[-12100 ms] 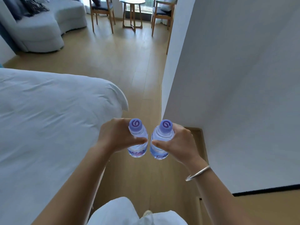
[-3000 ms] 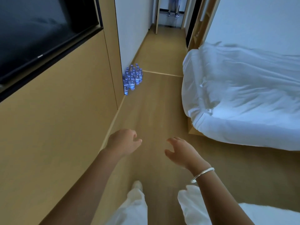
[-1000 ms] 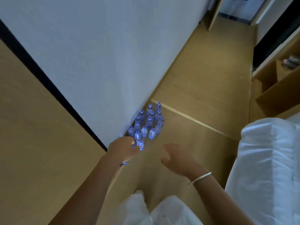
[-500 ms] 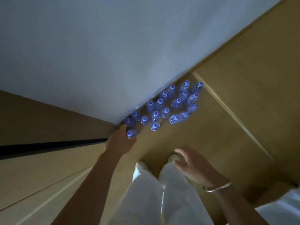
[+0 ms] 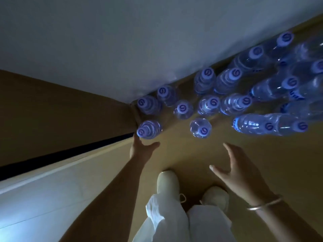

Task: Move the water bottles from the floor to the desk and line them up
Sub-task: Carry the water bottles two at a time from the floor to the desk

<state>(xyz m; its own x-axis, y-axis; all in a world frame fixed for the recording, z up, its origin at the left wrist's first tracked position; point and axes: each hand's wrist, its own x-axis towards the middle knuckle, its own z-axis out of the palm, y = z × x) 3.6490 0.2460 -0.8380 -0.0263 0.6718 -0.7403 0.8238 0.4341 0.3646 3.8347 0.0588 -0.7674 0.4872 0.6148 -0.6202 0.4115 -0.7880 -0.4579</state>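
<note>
Several clear water bottles with purple caps (image 5: 208, 103) stand upright on the wooden floor against a white wall, seen from above. My left hand (image 5: 141, 149) reaches with spread fingers just below the nearest left bottle (image 5: 148, 129), at the wall corner; whether it touches is unclear. My right hand (image 5: 239, 168) hovers with spread fingers and holds nothing, a little below another front bottle (image 5: 201, 128). A silver bangle sits on my right wrist. The desk is out of view.
The white wall (image 5: 122, 41) meets a brown wood panel (image 5: 61, 110) at a corner beside the bottles. A dark strip and a pale ledge (image 5: 52, 180) run along the left. My two white shoes (image 5: 168, 182) stand on the wooden floor (image 5: 271, 163) below the bottles.
I have bent much closer to the bottles, which now fill the upper right. My left hand has slid just below the corner bottle, and my right hand has risen toward the front bottles.
</note>
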